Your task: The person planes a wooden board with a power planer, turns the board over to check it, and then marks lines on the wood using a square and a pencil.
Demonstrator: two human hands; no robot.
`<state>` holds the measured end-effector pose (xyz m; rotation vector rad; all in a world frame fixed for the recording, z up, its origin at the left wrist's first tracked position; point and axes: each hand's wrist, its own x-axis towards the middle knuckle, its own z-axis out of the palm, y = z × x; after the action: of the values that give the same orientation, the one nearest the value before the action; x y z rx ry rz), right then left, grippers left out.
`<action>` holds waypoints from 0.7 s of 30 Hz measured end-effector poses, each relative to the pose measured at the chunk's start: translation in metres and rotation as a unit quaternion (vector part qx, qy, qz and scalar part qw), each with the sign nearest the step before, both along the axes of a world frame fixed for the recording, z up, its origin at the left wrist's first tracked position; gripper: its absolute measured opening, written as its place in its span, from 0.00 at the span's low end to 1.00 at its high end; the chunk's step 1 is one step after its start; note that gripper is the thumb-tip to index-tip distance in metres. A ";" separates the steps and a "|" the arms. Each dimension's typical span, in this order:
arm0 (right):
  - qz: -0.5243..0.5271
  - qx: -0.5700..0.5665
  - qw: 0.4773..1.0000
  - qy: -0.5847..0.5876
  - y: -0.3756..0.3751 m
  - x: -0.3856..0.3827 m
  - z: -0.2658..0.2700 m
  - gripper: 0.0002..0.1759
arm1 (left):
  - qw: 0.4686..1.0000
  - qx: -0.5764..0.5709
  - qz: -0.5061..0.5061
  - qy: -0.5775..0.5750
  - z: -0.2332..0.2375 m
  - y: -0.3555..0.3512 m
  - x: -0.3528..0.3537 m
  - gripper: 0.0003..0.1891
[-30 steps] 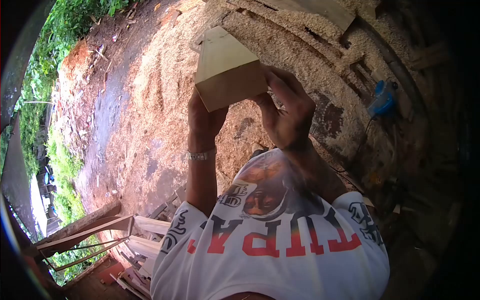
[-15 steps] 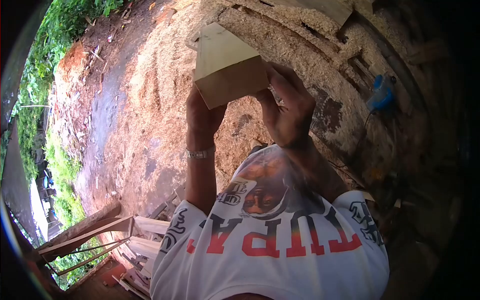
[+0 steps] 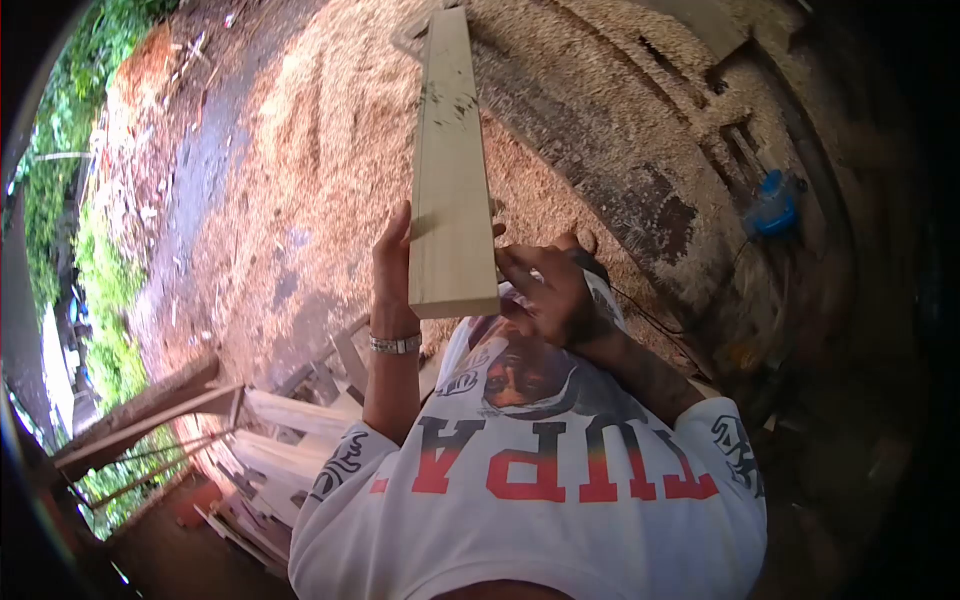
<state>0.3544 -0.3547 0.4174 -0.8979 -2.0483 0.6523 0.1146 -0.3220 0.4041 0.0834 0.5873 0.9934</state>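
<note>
Lengthwise, the board point(image 3: 450, 180) points away from the body, its near end between the fingers of both hands and its far end well beyond them, the long axis leaning slightly right toward the near end. It looks pale and straight-edged, with dark smudges on the upper face beyond the fingertips and a thin line along its left edge. The left hand point(image 3: 392, 270) pinches it across its width, thumb up along the left edge, fingers under it and mostly hidden, tips just showing at the right edge. The right hand point(image 3: 550, 300) has bent, slightly spread fingers beside the near end's right corner; whether they press on it, I cannot tell. Close behind those fingers sits the shirt point(image 3: 540, 480). Beneath and beyond both hands lies sawdust point(image 3: 330, 130), a blue tool point(image 3: 773, 205) well to the right of the right fingers, and wood pieces point(image 3: 300, 415) nearer the body, left of the left fingers
</note>
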 end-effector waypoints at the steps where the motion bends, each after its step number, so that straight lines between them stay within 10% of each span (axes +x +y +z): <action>1: 0.037 -0.016 0.999 -0.005 0.000 -0.002 -0.008 0.34 | 0.999 -0.023 -0.002 0.043 -0.008 -0.008 -0.008 0.41; 5: 0.122 -0.079 0.984 -0.101 0.011 -0.011 -0.050 0.24 | 0.947 -0.077 -0.036 0.309 -0.029 -0.036 -0.040 0.29; 16: 0.120 -0.122 0.983 -0.066 0.221 -0.064 -0.123 0.08 | 0.895 -0.110 -0.125 0.414 -0.046 -0.020 -0.116 0.34; 19: 0.107 -0.122 0.986 -0.032 0.315 -0.095 -0.138 0.09 | 0.815 -0.021 -0.175 0.552 -0.025 0.008 -0.122 0.34; 21: 0.089 -0.002 0.989 -0.120 0.378 -0.109 -0.143 0.17 | 0.653 -0.078 -0.321 0.682 0.005 0.039 -0.116 0.34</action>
<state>0.2449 0.0230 0.2743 -0.8354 -2.3643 0.6689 -0.0013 -0.2828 0.4094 0.8888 1.8674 -0.0271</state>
